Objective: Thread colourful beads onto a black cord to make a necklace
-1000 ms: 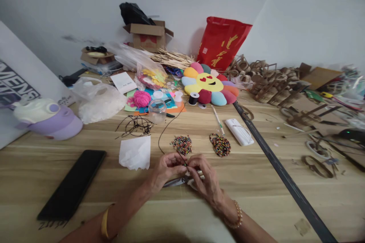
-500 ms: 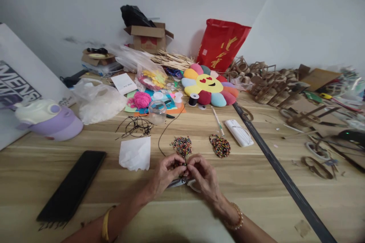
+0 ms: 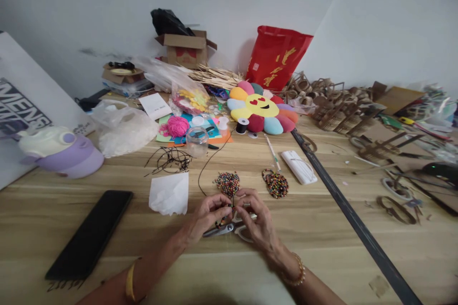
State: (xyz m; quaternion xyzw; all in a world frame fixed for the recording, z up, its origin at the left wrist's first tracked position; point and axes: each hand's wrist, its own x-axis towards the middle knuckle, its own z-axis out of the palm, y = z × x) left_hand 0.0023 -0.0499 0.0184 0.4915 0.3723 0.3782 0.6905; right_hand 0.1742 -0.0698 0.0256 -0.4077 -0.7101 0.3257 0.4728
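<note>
Beaded cord (image 3: 218, 224) pinched, bead pile (image 3: 228, 183) just beyond

My hands are close together, fingertips nearly meeting. My left hand (image 3: 204, 217) clamps the cord; whether my right hand (image 3: 258, 213) grips too, I can't tell. The beaded part, nearer my left, hangs toward the near edge of the table (image 3: 332, 238), above the scissors (image 3: 226, 229). A short black length points toward the far edge, at the pile.

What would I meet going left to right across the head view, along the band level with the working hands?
Black phone → white paper → left hand → right hand → dark strip → brown loop.
</note>
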